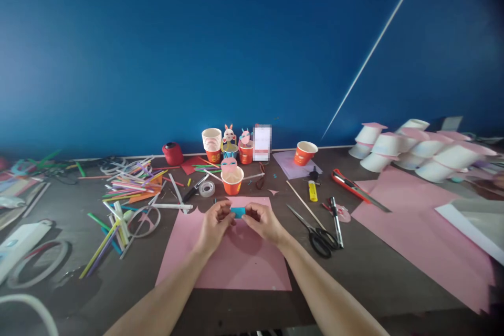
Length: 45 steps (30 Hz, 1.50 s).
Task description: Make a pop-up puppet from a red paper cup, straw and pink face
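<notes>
A small blue piece [238, 212], perhaps paper, is held between both hands above a large pink sheet [236, 268]. My left hand [216, 224] pinches its left end, and my right hand [263, 222] pinches its right end. Just beyond the hands stands an orange-red paper cup [232, 185] with a pink and blue cut-out at its rim. Black-handled scissors [321, 239] lie to the right of the pink sheet. The fingertips hide the ends of the blue piece.
Colored strips [136, 181] and a tape roll [207, 189] lie left. A cup stack [211, 142] stands at the back. On the right are a red cutter [350, 186], a pen [336, 223], more pink paper [425, 231] and upturned white cups [384, 149].
</notes>
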Motion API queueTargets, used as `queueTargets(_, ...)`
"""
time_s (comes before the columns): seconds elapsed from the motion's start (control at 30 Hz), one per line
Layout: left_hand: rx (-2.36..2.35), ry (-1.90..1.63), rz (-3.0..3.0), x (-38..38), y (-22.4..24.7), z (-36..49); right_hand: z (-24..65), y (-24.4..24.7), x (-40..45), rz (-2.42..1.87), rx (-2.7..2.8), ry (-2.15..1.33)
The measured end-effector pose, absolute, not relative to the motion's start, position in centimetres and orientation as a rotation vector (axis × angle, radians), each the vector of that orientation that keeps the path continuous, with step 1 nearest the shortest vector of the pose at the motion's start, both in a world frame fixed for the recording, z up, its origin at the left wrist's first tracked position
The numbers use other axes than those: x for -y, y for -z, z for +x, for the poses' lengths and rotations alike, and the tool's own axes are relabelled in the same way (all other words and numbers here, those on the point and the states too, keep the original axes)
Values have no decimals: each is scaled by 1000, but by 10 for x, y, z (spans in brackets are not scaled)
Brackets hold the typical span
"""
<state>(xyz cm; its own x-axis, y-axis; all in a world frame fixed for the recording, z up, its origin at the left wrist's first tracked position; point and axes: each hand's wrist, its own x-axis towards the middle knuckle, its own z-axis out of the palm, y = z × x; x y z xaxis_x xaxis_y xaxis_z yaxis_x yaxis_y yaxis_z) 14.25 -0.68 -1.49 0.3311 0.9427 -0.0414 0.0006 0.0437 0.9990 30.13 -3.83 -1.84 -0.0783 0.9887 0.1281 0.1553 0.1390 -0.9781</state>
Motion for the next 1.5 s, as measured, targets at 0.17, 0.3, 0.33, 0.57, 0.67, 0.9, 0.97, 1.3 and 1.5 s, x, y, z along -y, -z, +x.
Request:
queueTargets(0.17,-924,-882,1401,6,21,142,300,21,38,-1216,1464,-1018)
queueTargets(0.3,-975,-853,1484,7,22,142,299,18,40,-1217,1508,-976)
queueTargets(0.33,-984,-840,1479,7,22,143,298,17,41,-1216,1512,-972)
queueTargets(0.57,-980,-780,1381,8,20,143,299,16,40,-1238,1485,-945)
queueTargets(0.67,-971,-784,1365,7,21,142,300,15,40,-1240,1486,-956)
queueTargets(0.9,-973,-810,1313,4,24,140,300,16,42,-1151,1488,-955)
queueTargets(0.97,-971,-811,1322,3,25,140,300,17,41,-1152,1502,-961)
queueTargets(1.3,-911,-773,1292,10,20,142,299,14,42,-1158,1562,-951)
queueTargets(1.5,-864,-762,1203,12,13,141,300,16,42,-1118,1588,-955)
